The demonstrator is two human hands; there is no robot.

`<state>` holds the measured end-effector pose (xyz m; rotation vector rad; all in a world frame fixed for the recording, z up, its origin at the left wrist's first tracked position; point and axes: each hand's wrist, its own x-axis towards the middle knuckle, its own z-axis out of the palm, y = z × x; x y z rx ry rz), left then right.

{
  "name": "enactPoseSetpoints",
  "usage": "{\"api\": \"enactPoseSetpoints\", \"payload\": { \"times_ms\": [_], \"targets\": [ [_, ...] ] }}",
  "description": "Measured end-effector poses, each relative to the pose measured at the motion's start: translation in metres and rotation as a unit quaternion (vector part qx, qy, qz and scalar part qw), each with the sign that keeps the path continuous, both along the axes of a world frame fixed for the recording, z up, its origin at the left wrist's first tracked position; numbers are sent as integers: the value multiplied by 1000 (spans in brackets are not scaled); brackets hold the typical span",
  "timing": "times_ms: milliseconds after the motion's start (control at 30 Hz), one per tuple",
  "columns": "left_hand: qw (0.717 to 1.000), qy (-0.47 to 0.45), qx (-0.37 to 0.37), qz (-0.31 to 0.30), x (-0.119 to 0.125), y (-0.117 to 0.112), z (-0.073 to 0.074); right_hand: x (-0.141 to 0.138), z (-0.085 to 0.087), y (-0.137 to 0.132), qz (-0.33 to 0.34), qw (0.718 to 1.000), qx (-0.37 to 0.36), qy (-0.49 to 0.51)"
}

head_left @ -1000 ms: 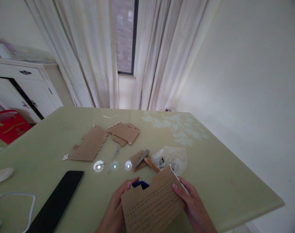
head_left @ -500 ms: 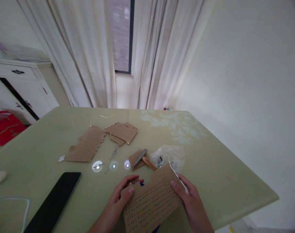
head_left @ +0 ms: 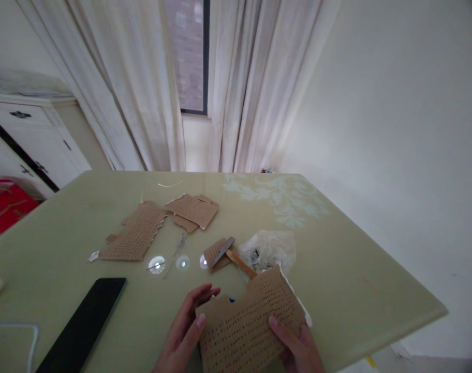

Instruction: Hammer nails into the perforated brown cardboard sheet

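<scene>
At six o'clock in our view, our right hand (head_left: 301, 347) pinches the perforated cardboard (head_left: 239, 331); our left hand (head_left: 183, 326) rests its thumb at the cardboard's ten o'clock corner, fingers loosely curled, its grip too hidden to tell. The sheet looks light, stiffish, easily creased: we should hold its straight edges. Since half a second ago, our right thumb sits lower, baring more white edge (head_left: 296, 297).

Place: room in a home | curtains (head_left: 131, 88) at window (head_left: 187, 57) | white cabinet (head_left: 61, 134) | pale green table (head_left: 337, 269) with leaf pattern
</scene>
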<state>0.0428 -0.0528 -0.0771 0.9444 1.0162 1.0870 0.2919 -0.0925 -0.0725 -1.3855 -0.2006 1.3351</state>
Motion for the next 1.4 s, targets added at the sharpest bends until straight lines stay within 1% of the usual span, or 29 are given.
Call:
{"api": "enactPoseSetpoints", "payload": {
  "times_ms": [33, 100, 200, 367, 500, 567, 667, 733, 833, 933, 1067, 1167, 1300, 1400],
  "targets": [
    [1000, 3, -9, 7, 1, -7, -3, 1, -2, -1, -2, 1000, -10, -15],
    [998, 16, -50, 21, 4, -17, -9, 1, -5, -2, -10, 999, -19, -37],
    [993, 22, -112, 39, 8, -18, -11, -5, -9, 0, -26, 999, -10, -33],
    [991, -56, -117, 38, 10, -5, -3, -14, -11, 4, -50, 998, -4, -24],
    [986, -82, -136, 42, 15, -10, 4, -13, -11, 1, -57, 998, -11, 1],
    [986, -75, -136, 56, 18, -15, 5, -12, -12, -2, -59, 998, -17, 7],
    [987, -60, -131, 73, 20, -21, 3, -9, -15, -6, -60, 998, -29, 3],
    [989, -37, -128, 63, 18, -23, 0, -5, -15, -8, -47, 998, -39, -8],
    [992, 24, -118, 38, 14, -26, -5, 1, -14, -10, -15, 998, -51, -41],
    [991, 68, -106, 36, 12, -28, -8, 4, -11, -9, 5, 997, -50, -56],
    [992, 94, -81, 34, 12, -23, -11, 3, -5, -7, 22, 997, -51, -56],
    [992, 74, -98, 37, 8, -15, -9, 0, -3, -5, 23, 997, -42, -61],
    [993, 65, -97, 34, 0, -3, 1, -6, -6, -3, 26, 995, -55, -75],
    [995, 71, -74, -5, -9, 10, 13, -9, -12, -5, 23, 993, -70, -92]
  ]
}}
